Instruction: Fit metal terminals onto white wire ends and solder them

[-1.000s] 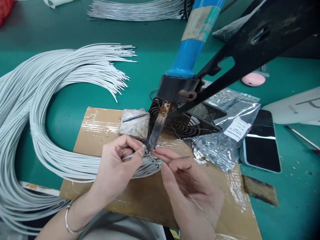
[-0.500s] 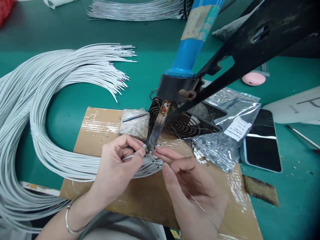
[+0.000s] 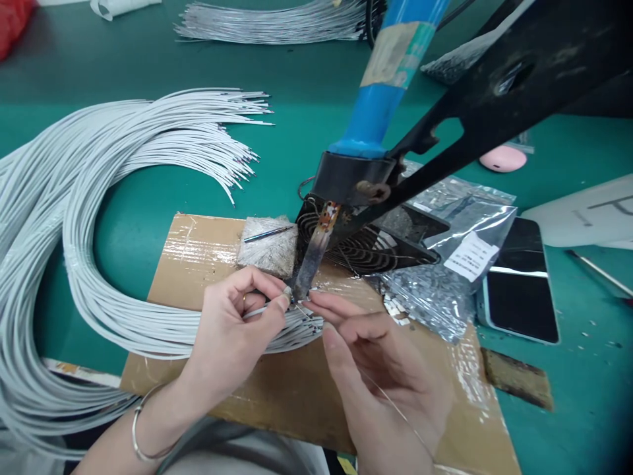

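A soldering iron (image 3: 374,115) with a blue handle is clamped in a black metal stand (image 3: 445,152), its dark tip pointing down between my hands. My left hand (image 3: 242,333) is closed in a pinch on the end of a white cable (image 3: 256,311), right beside the tip. Thin solder wire (image 3: 401,414) runs across my right hand (image 3: 383,369), whose fingers are closed around it; its front end reaches toward the tip. Below my fingers lie the ends of a white cable bundle (image 3: 153,326). The exact contact at the tip is too small to make out.
Cardboard (image 3: 277,389) lies under my hands on the green table (image 3: 306,72). Behind them are a wrapped block (image 3: 270,251) bearing a thin metal tool and a black fan (image 3: 366,254). To the right are a plastic bag of small parts (image 3: 445,284) and a phone (image 3: 519,284).
The whole view has shifted very slightly. Both hands, the cable and the solder wire keep almost the same position at the iron's tip.
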A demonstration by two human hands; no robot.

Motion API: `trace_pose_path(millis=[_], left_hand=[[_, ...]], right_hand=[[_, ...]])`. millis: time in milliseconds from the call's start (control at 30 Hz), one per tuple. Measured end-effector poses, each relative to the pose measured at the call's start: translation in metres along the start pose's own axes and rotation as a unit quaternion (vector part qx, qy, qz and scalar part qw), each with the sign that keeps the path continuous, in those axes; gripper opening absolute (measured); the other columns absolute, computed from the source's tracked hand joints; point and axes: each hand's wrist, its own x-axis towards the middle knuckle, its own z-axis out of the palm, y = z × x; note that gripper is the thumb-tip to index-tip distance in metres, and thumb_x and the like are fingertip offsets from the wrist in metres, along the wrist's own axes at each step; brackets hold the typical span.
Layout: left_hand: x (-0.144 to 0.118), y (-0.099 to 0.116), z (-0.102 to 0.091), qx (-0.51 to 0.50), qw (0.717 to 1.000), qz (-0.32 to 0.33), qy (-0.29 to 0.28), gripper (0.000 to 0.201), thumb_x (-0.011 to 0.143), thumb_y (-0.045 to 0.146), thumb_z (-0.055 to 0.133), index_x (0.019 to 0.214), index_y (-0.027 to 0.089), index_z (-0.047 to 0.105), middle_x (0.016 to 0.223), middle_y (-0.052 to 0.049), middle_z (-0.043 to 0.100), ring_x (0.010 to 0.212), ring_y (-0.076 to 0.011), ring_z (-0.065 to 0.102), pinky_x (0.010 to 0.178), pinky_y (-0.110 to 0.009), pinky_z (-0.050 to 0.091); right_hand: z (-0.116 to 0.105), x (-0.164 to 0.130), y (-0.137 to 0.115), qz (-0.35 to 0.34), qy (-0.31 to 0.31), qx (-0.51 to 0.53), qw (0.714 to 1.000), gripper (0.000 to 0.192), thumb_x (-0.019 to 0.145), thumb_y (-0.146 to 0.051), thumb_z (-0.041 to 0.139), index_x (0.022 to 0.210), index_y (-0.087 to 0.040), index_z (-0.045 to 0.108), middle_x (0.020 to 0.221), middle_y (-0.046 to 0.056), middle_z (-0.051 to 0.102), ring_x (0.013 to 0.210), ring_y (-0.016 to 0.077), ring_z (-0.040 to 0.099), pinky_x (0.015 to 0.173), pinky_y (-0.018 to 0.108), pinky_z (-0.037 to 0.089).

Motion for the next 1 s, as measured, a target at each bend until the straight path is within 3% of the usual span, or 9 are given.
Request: trace_pose_path(millis=[167,467,633,800,1000], left_hand=[[-0.0005,0.0014,-0.0001,-0.016,1.0,-0.002,-0.004,0.016,0.073,0.021,0.074,0.066,0.014,0.062,0.079,-0.003,0.071,0.052,-0.005,0.049,0.05,-0.017,0.035],[-0.0019,-0.0008,-0.0017,0.012,1.0,-0.007,0.003,0.016,0.073,0.024,0.073,0.066,0.016,0.061,0.078,-0.002,0.069,0.049,-0.0043,0.038,0.048,-0.021,0.027],[-0.0017,-0.0021,-0.0014,0.016,1.0,-0.011,0.002,0.016,0.073,0.025,0.072,0.066,0.017,0.061,0.077,-0.003,0.069,0.051,-0.0066,0.042,0.049,-0.022,0.028],[-0.0016,-0.0027,-0.001,0.008,1.0,-0.008,0.007,0.016,0.072,0.024,0.074,0.066,0.016,0.061,0.081,-0.003,0.07,0.051,-0.0058,0.044,0.049,-0.021,0.031],[-0.0026,-0.0025,-0.001,0.012,1.0,-0.004,0.001,0.016,0.074,0.022,0.073,0.067,0.015,0.061,0.08,-0.002,0.07,0.05,-0.004,0.043,0.048,-0.019,0.031]], right_hand=[[0.001,-0.0003,-0.0006,0.009,0.004,-0.003,1.0,0.019,0.094,-0.018,0.07,0.076,-0.022,0.063,0.11,0.007,0.081,0.102,0.0211,0.078,0.089,0.032,0.065],[0.0007,0.0,0.0002,0.004,0.001,0.001,1.0,0.018,0.092,-0.017,0.072,0.077,-0.022,0.064,0.11,0.007,0.081,0.101,0.0202,0.079,0.088,0.029,0.065],[-0.0028,0.0027,0.005,-0.015,-0.021,-0.007,1.0,0.018,0.092,-0.016,0.072,0.076,-0.022,0.064,0.109,0.007,0.081,0.102,0.0206,0.079,0.088,0.029,0.066],[-0.0011,0.0015,0.0021,0.0,-0.01,-0.006,1.0,0.018,0.091,-0.016,0.073,0.076,-0.023,0.065,0.108,0.004,0.082,0.101,0.0178,0.079,0.088,0.024,0.065],[0.0009,-0.0003,0.0004,0.024,0.009,0.004,1.0,0.018,0.089,-0.019,0.075,0.075,-0.022,0.065,0.107,0.006,0.082,0.101,0.0207,0.079,0.088,0.029,0.066]])
